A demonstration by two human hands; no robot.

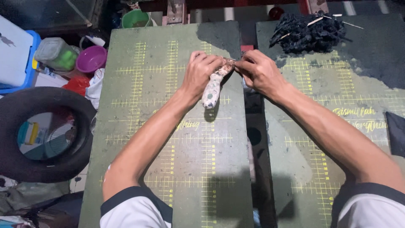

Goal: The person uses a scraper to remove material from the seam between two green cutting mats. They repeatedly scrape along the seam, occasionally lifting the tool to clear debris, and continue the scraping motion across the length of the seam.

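My left hand (201,71) grips a paint-crusted tool with a whitish, speckled handle (211,90) that hangs down toward me over a green board (168,139) marked with yellow grid lines. My right hand (258,71) pinches the tool's top end, fingertips meeting the left hand's near the board's right edge. What the top end of the tool is cannot be made out; fingers cover it.
A second green gridded board (329,139) lies to the right across a dark gap (255,139). A heap of black material with sticks (310,31) sits at its far end. On the left are a black tyre (42,133), a purple bowl (90,58), a green cup (136,19) and a blue-and-white box (14,55).
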